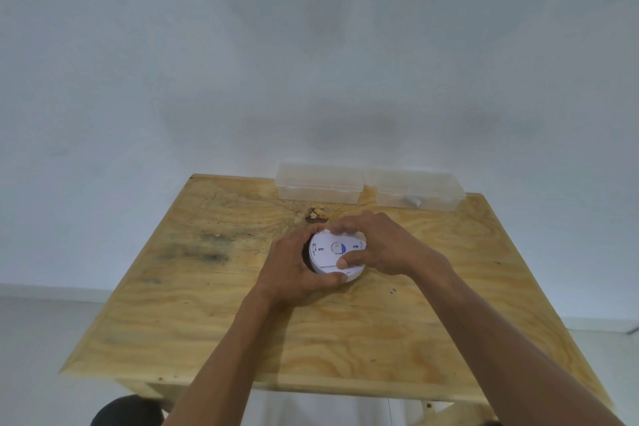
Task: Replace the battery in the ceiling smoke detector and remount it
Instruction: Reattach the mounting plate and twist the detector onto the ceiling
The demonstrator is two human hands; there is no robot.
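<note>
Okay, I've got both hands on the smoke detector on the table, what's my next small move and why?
Probably twist the top plate off. Your left hand cups the smoke detector from the side and your right hand grips its top, thumb pressed on the face. It looks closed, so no battery is reachable yet. The plywood table steadies it.

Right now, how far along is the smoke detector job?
Done: the detector is off the ceiling, on the table. In hand: left hand and right hand grip it. Whether the battery is swapped can't be seen. Left: remounting.
</note>
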